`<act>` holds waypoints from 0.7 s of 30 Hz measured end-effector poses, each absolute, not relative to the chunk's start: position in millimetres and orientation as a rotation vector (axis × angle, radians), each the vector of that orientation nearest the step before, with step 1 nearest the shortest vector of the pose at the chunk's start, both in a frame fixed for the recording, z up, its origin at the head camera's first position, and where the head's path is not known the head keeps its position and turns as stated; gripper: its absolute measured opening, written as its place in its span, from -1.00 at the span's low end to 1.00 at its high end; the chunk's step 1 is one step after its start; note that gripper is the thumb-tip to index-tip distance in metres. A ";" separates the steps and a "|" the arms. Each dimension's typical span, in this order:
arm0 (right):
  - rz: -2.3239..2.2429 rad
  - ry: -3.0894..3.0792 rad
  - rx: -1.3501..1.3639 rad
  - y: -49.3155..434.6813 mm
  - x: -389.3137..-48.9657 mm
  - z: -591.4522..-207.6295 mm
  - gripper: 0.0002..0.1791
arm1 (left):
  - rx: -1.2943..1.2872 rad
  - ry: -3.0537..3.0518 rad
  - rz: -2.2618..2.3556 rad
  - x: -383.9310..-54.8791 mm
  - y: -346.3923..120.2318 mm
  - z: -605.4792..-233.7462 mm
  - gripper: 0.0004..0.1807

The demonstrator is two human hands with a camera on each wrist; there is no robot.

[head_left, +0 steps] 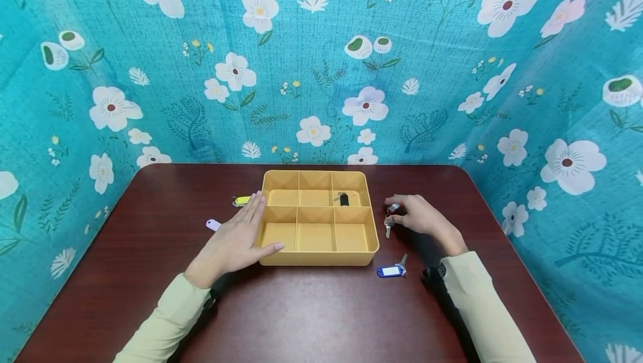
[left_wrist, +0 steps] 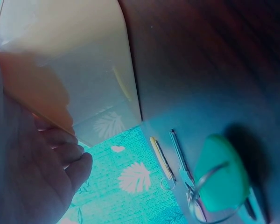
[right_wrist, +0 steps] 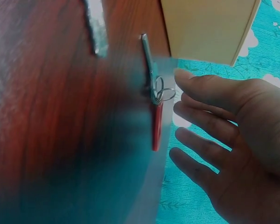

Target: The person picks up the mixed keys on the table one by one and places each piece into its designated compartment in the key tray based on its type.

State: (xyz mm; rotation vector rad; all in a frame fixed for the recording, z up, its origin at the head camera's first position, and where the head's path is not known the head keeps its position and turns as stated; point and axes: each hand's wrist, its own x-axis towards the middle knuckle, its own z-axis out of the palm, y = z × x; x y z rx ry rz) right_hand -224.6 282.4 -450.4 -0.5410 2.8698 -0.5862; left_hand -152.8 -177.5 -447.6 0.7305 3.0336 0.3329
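A yellow divided tray sits on the table, with a black-tagged key in its back right compartment. My left hand lies along the tray's left side, its fingers straight over the rim and the thumb at the front left compartment. To the right of the tray, my right hand hovers over a key with a red tag. In the right wrist view the thumb and spread fingers are close to its rings and hold nothing. Nearer the front lies a key with a blue tag.
Left of the tray are a yellow-tagged key and a lilac tag, partly hidden by the left hand. A floral turquoise cloth hangs behind the dark wooden table.
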 end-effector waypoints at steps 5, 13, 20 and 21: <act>-0.568 2.887 -0.529 285.2 -226.1 -454.4 -0.51 | 0.722 3.025 0.326 -153.3 -177.8 -448.1 0.25; -0.560 2.881 -0.528 285.3 -231.5 -459.8 -0.54 | 0.726 3.040 0.325 -152.5 -178.3 -448.6 0.28; -0.555 2.866 -0.538 284.4 -234.2 -460.8 -0.60 | 0.722 3.032 0.338 -152.6 -178.6 -448.7 0.31; -0.556 2.863 -0.538 284.0 -234.3 -460.2 -0.60 | 0.721 3.032 0.338 -152.8 -178.5 -448.7 0.31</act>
